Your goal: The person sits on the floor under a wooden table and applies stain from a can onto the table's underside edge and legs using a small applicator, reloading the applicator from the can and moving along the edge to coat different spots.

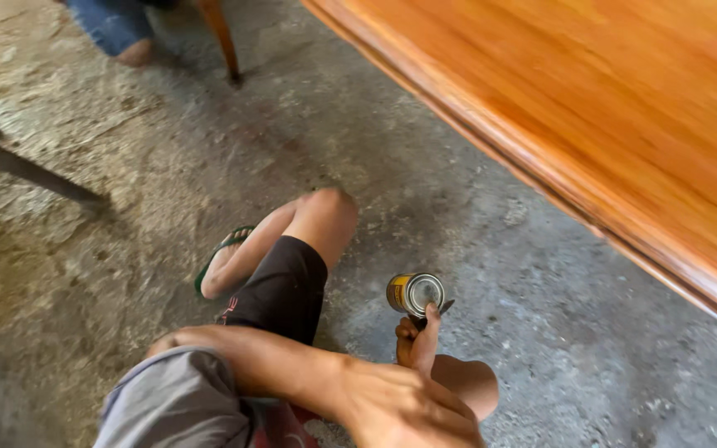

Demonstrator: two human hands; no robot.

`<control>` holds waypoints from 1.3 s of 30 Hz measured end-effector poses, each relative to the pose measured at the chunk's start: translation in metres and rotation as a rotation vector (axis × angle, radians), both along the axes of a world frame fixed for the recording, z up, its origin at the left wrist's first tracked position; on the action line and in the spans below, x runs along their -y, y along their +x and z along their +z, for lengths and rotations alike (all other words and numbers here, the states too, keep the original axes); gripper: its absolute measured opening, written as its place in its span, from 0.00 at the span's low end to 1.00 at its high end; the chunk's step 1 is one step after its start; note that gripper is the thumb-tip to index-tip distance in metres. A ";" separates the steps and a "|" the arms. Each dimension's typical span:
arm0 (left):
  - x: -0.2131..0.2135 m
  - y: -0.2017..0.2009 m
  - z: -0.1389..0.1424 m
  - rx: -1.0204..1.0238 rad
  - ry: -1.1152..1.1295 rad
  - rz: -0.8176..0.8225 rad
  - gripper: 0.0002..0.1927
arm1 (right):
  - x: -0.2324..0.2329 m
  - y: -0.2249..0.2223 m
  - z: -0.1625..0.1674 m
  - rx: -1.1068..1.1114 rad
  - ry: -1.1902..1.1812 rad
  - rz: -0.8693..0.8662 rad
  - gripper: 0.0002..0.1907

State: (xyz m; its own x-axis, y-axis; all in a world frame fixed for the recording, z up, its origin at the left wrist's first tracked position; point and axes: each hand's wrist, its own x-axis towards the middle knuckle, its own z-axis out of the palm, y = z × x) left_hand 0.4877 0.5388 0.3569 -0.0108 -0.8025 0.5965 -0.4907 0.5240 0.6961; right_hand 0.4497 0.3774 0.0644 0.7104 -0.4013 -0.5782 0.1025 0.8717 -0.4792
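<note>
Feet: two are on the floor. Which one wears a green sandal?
The foot beside the black shorts: a green sandal is under it. The other foot, at the top below blue jeans, looks bare.

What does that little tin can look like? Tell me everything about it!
The small tin can is round shiny metal with a yellow and dark label around its side. It is tilted, its silvery end facing the camera. It sits low over the grey concrete floor, by the person's knee. Fingers reach its lower edge, and a thin dark tool pokes out beside it. Whether it is open cannot be told.
</note>
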 end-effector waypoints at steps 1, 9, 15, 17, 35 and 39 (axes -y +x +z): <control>0.001 0.003 0.010 0.080 -0.048 0.024 0.12 | 0.000 -0.001 0.000 0.007 0.000 0.019 0.17; -0.018 0.089 0.037 0.148 0.195 0.702 0.24 | -0.013 0.027 0.002 0.041 -0.028 0.069 0.12; -0.014 0.104 -0.061 0.520 0.334 0.620 0.36 | -0.027 0.047 -0.010 0.016 -0.020 0.088 0.11; -0.016 0.114 -0.094 0.615 0.298 0.685 0.40 | -0.029 0.050 -0.016 0.112 -0.038 0.118 0.13; -0.071 0.233 -0.223 0.196 0.536 0.518 0.49 | -0.117 0.132 -0.008 -0.191 -0.168 0.105 0.17; -0.105 0.262 -0.237 0.072 0.529 0.526 0.51 | -0.159 0.162 0.000 -0.390 -0.335 0.048 0.16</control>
State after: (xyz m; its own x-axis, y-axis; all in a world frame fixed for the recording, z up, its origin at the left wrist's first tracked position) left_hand 0.7499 0.6442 0.1199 0.4291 -0.8921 0.1416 -0.6376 -0.1881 0.7470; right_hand 0.6116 0.5369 0.0648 0.4897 -0.5821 -0.6491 -0.1760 0.6632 -0.7275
